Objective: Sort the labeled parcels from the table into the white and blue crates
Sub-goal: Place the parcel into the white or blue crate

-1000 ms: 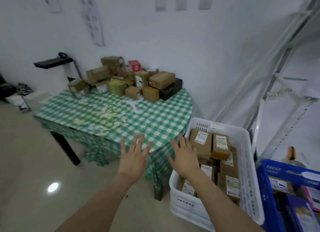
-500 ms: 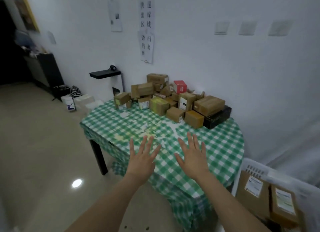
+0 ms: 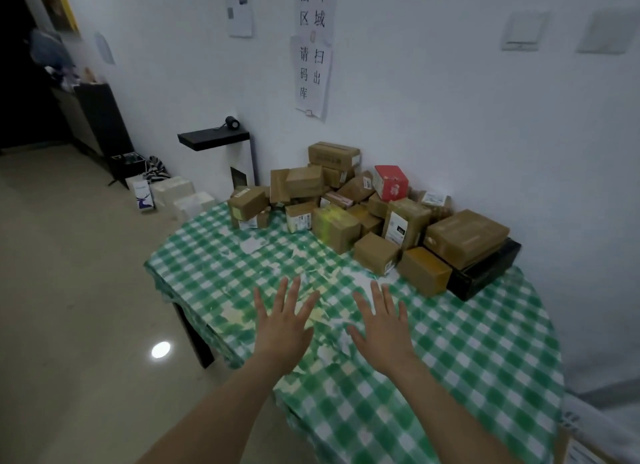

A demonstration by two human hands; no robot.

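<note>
A heap of brown cardboard parcels [image 3: 363, 204] lies at the back of the table [image 3: 467, 359], against the wall, with a red box [image 3: 391, 182] and a black box [image 3: 485, 273] among them. The table wears a green-and-white checked cloth. My left hand [image 3: 284, 325] and my right hand [image 3: 381, 328] hover side by side over the cloth's near part, fingers spread, palms down, holding nothing. The nearest parcels [image 3: 424, 271] lie a little beyond my right fingertips. Only a corner of the white crate [image 3: 588, 439] shows at the bottom right; the blue crate is out of view.
A black shelf [image 3: 213, 140] on a white stand is left of the table by the wall. White boxes and bags [image 3: 173, 193] stand on the floor beyond the table's left edge. Paper notices [image 3: 313, 48] hang on the wall.
My view has swung left and closer to the table; the white crate has slid almost out of view and the blue crate is gone. Both hands stay spread, now over the cloth.
</note>
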